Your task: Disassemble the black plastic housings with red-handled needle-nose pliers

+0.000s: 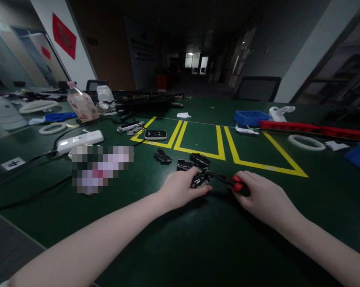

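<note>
Near the middle of the green table [174,243], my left hand [180,189] grips a small black plastic part [200,179] with silvery bits between thumb and fingers. My right hand [262,197] is wrapped round the red-and-black handles of a pair of pliers [220,176]. The jaws of the pliers point left and meet the upper edge of the black part; whether they pinch it I cannot tell. Just beyond my left hand lie similar black parts: one at the left [163,156], one behind the fingers [184,164] and one to the right [200,159].
Yellow tape outlines [199,152] mark the table ahead. A small device with green lights [155,134], a white power strip [80,142] with cables and a pink bottle [83,103] stand left. A blue tray [251,118], long red strip [305,129] and white tape roll [306,142] lie right.
</note>
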`<state>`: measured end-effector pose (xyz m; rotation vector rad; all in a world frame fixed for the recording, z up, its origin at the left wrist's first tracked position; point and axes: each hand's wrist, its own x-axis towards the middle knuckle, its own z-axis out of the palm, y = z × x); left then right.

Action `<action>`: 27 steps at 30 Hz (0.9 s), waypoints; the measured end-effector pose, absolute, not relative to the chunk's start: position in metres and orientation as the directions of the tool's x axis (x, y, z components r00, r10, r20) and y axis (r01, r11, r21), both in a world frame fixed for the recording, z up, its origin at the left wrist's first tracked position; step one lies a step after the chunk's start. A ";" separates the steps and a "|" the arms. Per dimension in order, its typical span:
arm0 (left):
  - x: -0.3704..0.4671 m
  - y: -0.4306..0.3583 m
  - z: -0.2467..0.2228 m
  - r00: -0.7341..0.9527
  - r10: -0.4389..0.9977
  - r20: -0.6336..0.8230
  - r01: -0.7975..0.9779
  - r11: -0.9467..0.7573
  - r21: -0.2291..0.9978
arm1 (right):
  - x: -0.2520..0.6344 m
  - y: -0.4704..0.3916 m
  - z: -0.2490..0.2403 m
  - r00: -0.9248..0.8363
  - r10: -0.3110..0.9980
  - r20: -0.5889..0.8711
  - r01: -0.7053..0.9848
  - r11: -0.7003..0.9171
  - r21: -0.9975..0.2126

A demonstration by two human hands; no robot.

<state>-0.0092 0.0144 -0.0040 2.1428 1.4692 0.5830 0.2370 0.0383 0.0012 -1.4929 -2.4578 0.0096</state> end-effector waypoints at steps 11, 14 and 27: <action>-0.010 0.013 0.001 0.349 0.936 0.041 0.696 -0.289 0.658 | 0.237 0.038 -0.003 -0.419 0.889 0.187 0.878 0.449 -0.169; -0.011 0.013 0.001 0.362 0.931 0.045 0.684 -0.297 0.666 | 0.238 0.039 -0.002 -0.434 0.871 0.230 0.877 0.467 -0.113; -0.009 0.013 0.002 0.354 0.934 0.039 0.731 -0.303 0.611 | 0.239 0.038 0.002 -0.499 0.807 0.316 0.854 0.520 0.020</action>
